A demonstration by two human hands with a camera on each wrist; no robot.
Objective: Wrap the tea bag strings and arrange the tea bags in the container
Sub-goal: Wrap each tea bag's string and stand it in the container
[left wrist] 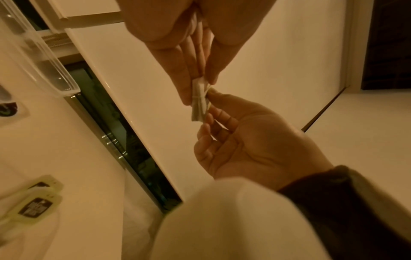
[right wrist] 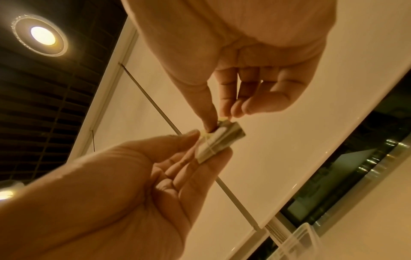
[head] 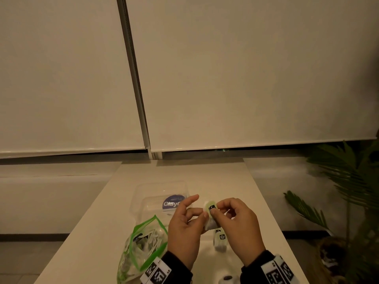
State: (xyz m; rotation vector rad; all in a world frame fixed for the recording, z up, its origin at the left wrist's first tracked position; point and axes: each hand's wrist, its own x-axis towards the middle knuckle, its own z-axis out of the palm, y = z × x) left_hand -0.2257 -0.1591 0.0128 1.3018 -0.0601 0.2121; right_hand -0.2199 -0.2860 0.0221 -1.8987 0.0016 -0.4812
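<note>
A small tea bag [head: 208,221] with its light green tag [head: 212,207] is held up between both hands above the table. My left hand [head: 202,214] pinches the bag's body between thumb and fingers, index finger raised. My right hand [head: 215,209] pinches the tag end with thumb and fingertips. String loops round the folded tea bag [left wrist: 198,100], also seen in the right wrist view as the tea bag [right wrist: 219,142]. The clear plastic container [head: 143,191] lies just behind my left hand; its contents are unclear.
A green-sealed zip bag [head: 143,244] with several tea bags lies left of my left wrist. Two more tea bags [head: 220,239] rest on the table [head: 205,175] under my hands. A small white object [head: 225,280] sits at the near edge. A plant [head: 348,181] stands right.
</note>
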